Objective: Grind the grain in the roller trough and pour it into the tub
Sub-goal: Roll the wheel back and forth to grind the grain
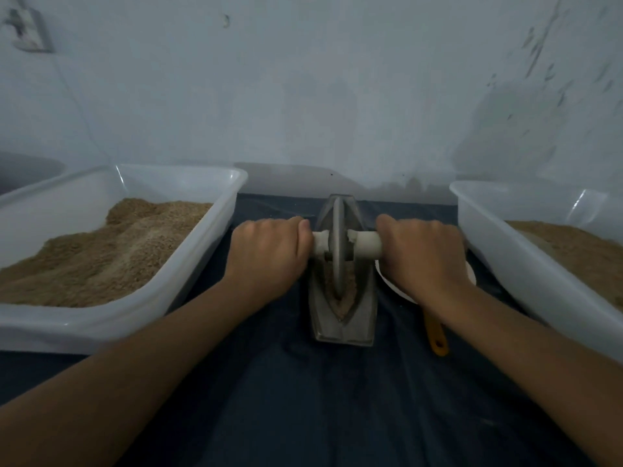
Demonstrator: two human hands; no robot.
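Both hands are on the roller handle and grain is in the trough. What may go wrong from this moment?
1. The grain is heaped at the near end of the trough; a hard stroke of the wheel may push it onto the cloth.
2. The left hand sits close to the wheel, so fingers might get pinched.
3. The right hand hangs above a white dish and might knock it.

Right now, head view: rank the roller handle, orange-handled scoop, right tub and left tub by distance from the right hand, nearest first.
From the right hand:
1. Roller handle: gripped by it, over the trough.
2. Orange-handled scoop: just beneath the wrist, partly hidden.
3. Right tub: rim just beside the hand on the right.
4. Left tub: far side, beyond the left hand.
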